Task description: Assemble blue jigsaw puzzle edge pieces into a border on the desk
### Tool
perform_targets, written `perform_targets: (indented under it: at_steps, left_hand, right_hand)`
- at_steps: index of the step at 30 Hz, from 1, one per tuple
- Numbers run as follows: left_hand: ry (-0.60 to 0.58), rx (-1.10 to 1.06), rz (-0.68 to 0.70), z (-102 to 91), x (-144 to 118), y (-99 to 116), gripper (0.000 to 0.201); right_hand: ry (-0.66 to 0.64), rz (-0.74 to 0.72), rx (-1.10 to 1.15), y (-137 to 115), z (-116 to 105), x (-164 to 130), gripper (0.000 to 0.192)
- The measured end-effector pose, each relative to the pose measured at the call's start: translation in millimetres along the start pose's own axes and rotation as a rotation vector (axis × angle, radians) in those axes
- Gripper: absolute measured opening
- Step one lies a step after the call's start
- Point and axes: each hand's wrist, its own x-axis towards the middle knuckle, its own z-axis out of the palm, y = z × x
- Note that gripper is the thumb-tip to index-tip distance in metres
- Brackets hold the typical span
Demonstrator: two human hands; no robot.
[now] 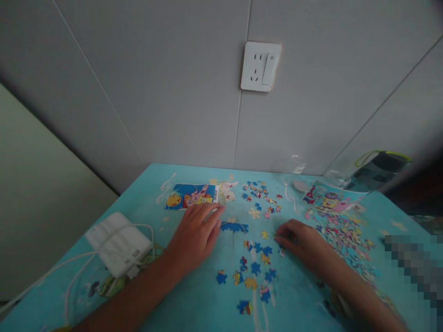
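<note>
Two bare forearms, left hand [196, 235] and right hand [300, 240] ungloved, ringless.

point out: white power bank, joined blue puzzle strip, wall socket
white power bank [119, 243], head view, middle of its top face.
joined blue puzzle strip [234, 227], head view, centre of the strip, just right of the left hand [197, 235] fingertips.
wall socket [260, 66], head view, middle of the white plate.

No readable text, brand, number or sign anywhere. On the printed puzzle card [191, 195] at the far side of the bench [194, 304], only cartoon figures and a white strip with marks too small to read. On the white power bank [119, 243] at near left, a small dark marking, illegible. Plain, unlettered wall socket [260, 66].
</note>
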Motion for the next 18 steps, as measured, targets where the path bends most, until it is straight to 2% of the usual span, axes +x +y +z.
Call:
perform_targets:
  at_steps: [3, 5, 9, 12, 18]
  left_hand:
    - [0.056, 0.116, -0.038, -6.1, -0.6, -24.9, 0.029]
    - [0.038, 0.149, -0.02, -9.1, -0.9, -31.9, 0.024]
    - [-0.11, 0.138, 0.07, -10.8, 0.2, -25.3, 0.02]
    - [-0.224, 0.089, 0.132, -8.2, -0.2, -18.9, 0.024]
    - [-0.29, 0.058, 0.18, -5.0, -3.7, -17.5, 0.032]
  right_hand:
    - [0.002, -0.009, 0.018, 2.0, 0.6, 0.3, 0.013]
    - [0.007, -0.018, 0.033, 3.5, 1.6, 0.5, 0.013]
    - [0.019, -0.031, 0.049, 5.4, 3.8, 1.2, 0.013]
    - [0.031, -0.039, 0.05, 5.9, 5.1, 1.6, 0.012]
    - [0.021, -0.038, 0.024, 3.0, 6.2, 0.7, 0.012]
